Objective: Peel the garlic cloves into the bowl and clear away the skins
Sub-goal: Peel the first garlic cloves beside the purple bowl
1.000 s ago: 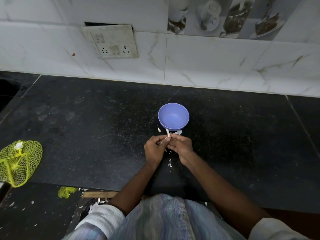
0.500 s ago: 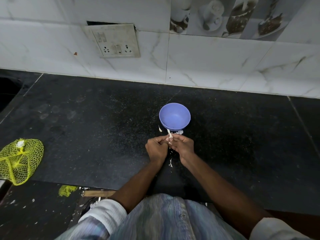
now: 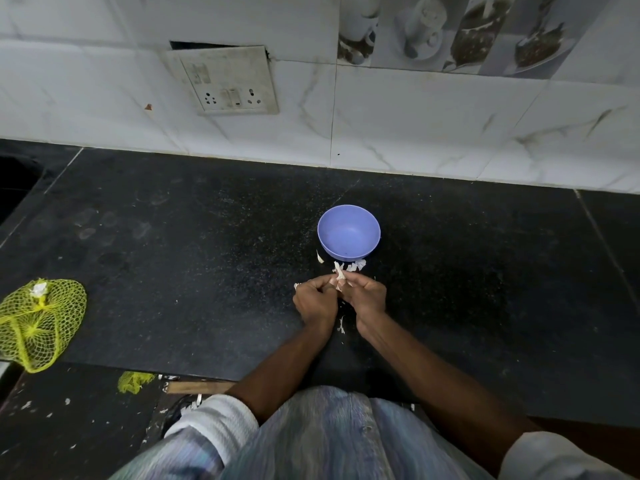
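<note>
Both hands meet just in front of the bowl [image 3: 348, 233]: left hand [image 3: 314, 303] and right hand [image 3: 364, 295] are curled, fingertips pressed together, pinching a garlic clove [image 3: 340, 274] whose pale skin sticks up between them. Loose skins [image 3: 356, 265] lie on the black counter [image 3: 173, 271] against the bowl's near side. Off at the left edge sits a yellow mesh bag [image 3: 38, 320].

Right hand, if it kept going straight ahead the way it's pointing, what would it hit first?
Probably the loose garlic skins just beyond the right hand, then the purple bowl; depth is hard to judge here.
</note>
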